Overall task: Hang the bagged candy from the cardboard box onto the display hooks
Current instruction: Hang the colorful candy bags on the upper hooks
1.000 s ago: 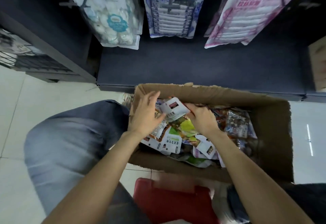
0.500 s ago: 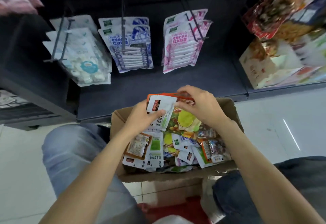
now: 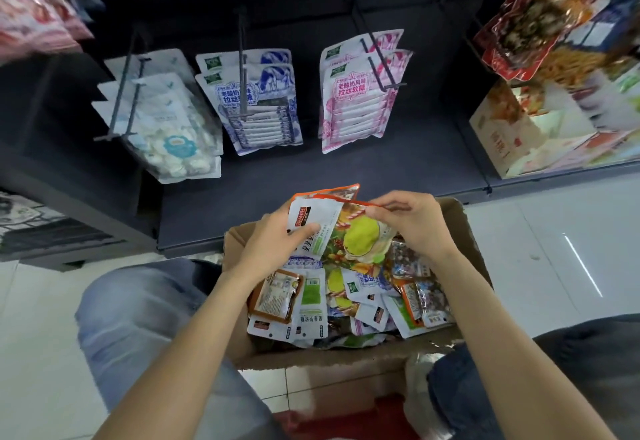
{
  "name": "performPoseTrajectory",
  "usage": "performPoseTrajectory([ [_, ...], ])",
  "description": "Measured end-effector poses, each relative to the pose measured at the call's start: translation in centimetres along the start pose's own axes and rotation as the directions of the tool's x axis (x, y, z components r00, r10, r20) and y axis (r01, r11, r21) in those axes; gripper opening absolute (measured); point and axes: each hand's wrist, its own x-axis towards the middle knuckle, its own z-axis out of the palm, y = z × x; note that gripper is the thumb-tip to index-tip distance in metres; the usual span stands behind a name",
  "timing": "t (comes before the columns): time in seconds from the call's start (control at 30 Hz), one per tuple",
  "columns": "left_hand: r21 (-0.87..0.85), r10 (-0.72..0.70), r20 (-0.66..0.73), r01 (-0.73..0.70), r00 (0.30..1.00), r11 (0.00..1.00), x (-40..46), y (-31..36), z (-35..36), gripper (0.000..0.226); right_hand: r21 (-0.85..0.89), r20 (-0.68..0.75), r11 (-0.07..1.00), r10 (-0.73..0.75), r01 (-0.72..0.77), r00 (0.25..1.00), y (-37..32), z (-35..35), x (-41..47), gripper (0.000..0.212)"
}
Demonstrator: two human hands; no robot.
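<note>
A cardboard box (image 3: 474, 231) full of several mixed candy bags stands on the floor between my knees. Above it I hold a small stack of orange-edged candy bags (image 3: 346, 231) with a green fruit picture. My left hand (image 3: 273, 245) grips the stack's left side, thumb on the white front. My right hand (image 3: 412, 221) pinches the top right edge. Dark display hooks (image 3: 242, 58) stick out of the shelf wall ahead, bearing white (image 3: 166, 128), blue (image 3: 259, 107) and pink (image 3: 356, 100) bags.
A dark shelf base (image 3: 346, 169) lies between the box and the hanging bags. Snack bags (image 3: 533, 20) and a carton (image 3: 509, 134) fill the right bay. Blurred pink bags (image 3: 31, 13) hang at top left. A red stool (image 3: 346, 422) sits under me on white floor tiles.
My hands lifted the candy bags out of the box and hold them above its far edge. My view tilted up, so more of the hooks and the right bay shows.
</note>
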Motion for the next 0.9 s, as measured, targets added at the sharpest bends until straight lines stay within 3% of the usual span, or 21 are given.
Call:
performPoseTrajectory([
  [0.07,-0.018,-0.035,0.028,0.035,0.999,0.999,0.1,-0.8,-0.3,0.018,0.07,-0.044,0.997,0.03,-0.026,0.999,0.4,-0.5,-0.2,0.012],
  [0.17,-0.099,-0.127,-0.034,0.123,0.991,0.987,0.2,-2.8,-0.8,0.026,0.104,-0.247,0.994,0.056,-0.031,0.967,0.6,-2.5,0.0,0.019],
  [0.3,-0.24,-0.253,-0.127,0.218,0.959,0.946,0.5,-2.8,-1.3,0.027,0.006,-0.439,0.998,-0.055,0.065,0.897,-2.4,-3.4,-0.9,0.002],
  [0.4,-0.459,-0.301,-0.174,0.194,0.938,0.867,1.2,-0.1,-1.3,0.027,-0.123,-0.519,0.978,-0.208,0.168,0.829,-4.9,-1.8,-2.2,0.015],
  [0.47,-0.625,-0.308,-0.167,0.141,0.937,0.767,1.5,2.6,-1.3,0.026,-0.332,-0.486,0.898,-0.426,0.289,0.763,-5.5,-0.2,-2.3,0.012],
  [0.53,-0.711,-0.265,-0.163,0.073,0.95,0.699,1.7,4.9,-1.5,0.027,-0.566,-0.349,0.736,-0.622,0.372,0.701,-5.1,1.6,-2.0,0.01],
  [0.63,-0.808,-0.226,-0.19,-0.021,0.955,0.589,1.4,7.1,-2.1,0.027,-0.676,-0.226,0.609,-0.708,0.416,0.669,-4.3,3.2,-1.9,0.014],
  [0.73,-0.765,-0.171,-0.26,-0.095,0.95,0.637,1.2,7.5,-2.6,0.035,-0.686,-0.182,0.575,-0.729,0.447,0.659,-4.7,3.6,-1.8,0.019],
  [0.83,-0.723,-0.144,-0.305,-0.131,0.941,0.678,1.2,7.1,-3.1,0.046,-0.669,-0.039,0.505,-0.756,0.545,0.653,-5.6,3.5,-1.9,0.025],
  [0.9,-0.679,-0.135,-0.323,-0.13,0.937,0.723,1.3,6.8,-3.9,0.044,-0.594,-0.032,0.578,-0.712,0.56,0.701,-6.2,2.9,-1.9,0.035],
])
